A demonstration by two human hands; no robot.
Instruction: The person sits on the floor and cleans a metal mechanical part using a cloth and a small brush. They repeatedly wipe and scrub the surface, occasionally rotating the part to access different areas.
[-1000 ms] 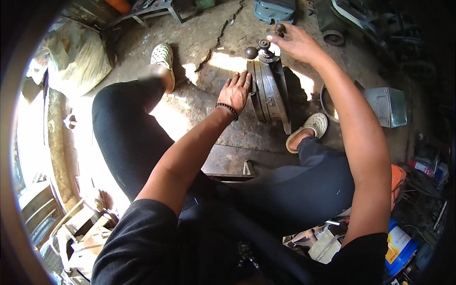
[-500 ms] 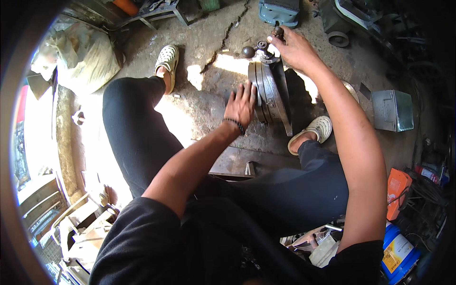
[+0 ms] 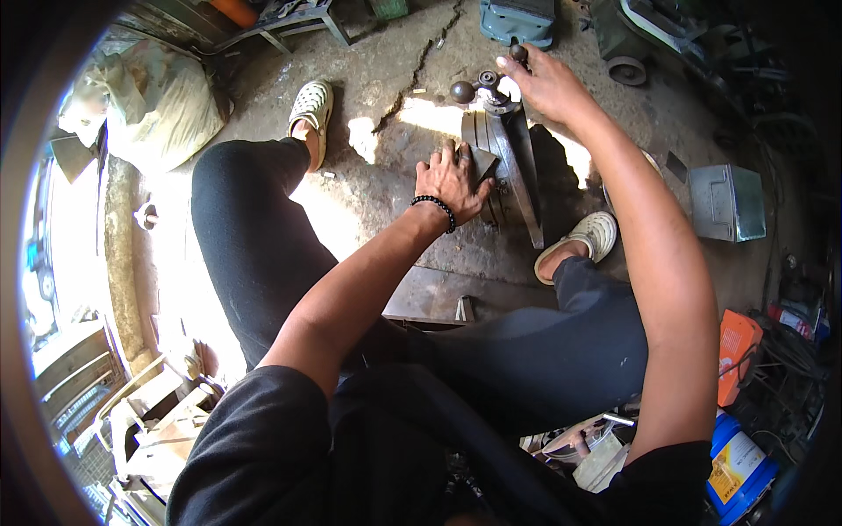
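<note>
Dark metal makes up the round, ridged machine point(image 3: 516, 180), standing on rough, cracked concrete point(image 3: 368, 66) between the feet. The left hand point(image 3: 449, 184) spreads slightly bent fingers over a flat, square-edged plate point(image 3: 483, 164) at its side; whether they grip cannot be told. The right hand point(image 3: 551, 86) curls closed round a smooth ball knob point(image 3: 519, 53) on top. Rightward sit a shiny metal box point(image 3: 715, 202) and a blue bucket point(image 3: 752, 491) with a yellow-and-white label point(image 3: 735, 465).
</note>
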